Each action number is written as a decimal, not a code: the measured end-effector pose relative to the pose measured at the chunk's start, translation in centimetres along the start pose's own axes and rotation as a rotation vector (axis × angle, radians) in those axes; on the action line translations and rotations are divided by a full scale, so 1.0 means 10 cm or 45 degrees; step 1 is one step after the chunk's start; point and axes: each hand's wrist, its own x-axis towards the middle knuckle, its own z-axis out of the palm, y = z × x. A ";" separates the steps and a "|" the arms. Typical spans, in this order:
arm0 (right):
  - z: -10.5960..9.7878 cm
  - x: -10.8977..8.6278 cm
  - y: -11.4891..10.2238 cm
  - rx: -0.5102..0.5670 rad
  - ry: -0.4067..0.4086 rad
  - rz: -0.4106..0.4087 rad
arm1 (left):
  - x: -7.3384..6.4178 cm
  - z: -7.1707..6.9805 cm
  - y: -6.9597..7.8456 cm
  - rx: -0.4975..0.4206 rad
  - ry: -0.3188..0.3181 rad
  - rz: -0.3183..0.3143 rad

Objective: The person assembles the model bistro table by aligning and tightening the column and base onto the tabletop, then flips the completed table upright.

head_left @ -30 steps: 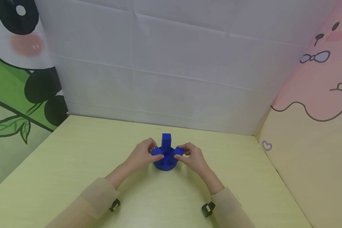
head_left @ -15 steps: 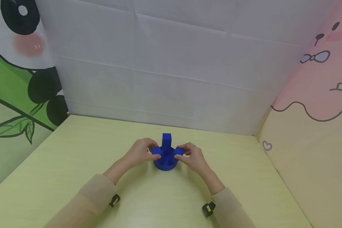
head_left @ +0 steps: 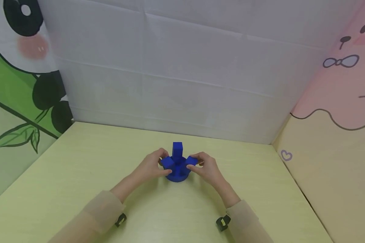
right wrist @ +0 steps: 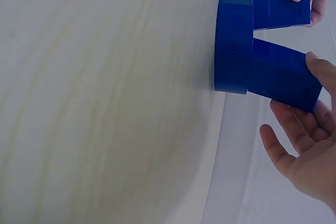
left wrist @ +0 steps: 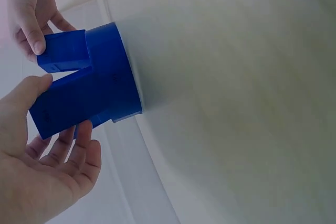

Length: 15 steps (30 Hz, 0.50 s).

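Observation:
A round blue base [head_left: 177,179] stands on the table with three blue rectangular blocks set up around it. At the back, one block [head_left: 177,150] rises with no hand on it. My left hand [head_left: 152,164] holds the left block [left wrist: 63,103] between thumb and fingers, and in the left wrist view the block's lower end meets the base. On the other side, my right hand [head_left: 207,168] pinches the right block [right wrist: 286,74], thumb on one face and fingertips on the opposite one. Both held blocks lean outward. Small markings show on the blocks and base.
The pale yellow table [head_left: 79,162] reaches back to a white sheet wall [head_left: 182,74]. A panda panel [head_left: 21,101] borders the left, a pink cartoon panel [head_left: 337,87] the right. Black devices [head_left: 223,222] hang at both wrists.
My left thumb has slid down and toward me along the left block, and that block's top has shifted slightly. The right hand and the back block look the same.

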 end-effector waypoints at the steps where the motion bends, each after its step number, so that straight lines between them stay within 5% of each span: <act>1: -0.01 0.00 0.00 -0.002 -0.001 0.001 | 0.00 0.01 0.01 -0.008 0.003 -0.001; 8: -0.05 -0.01 0.05 -0.046 -0.008 -0.025 | 0.03 0.06 0.07 0.007 0.046 -0.012; 15: -0.10 -0.08 0.09 -0.232 0.095 -0.240 | 0.07 0.16 0.15 0.060 0.178 0.020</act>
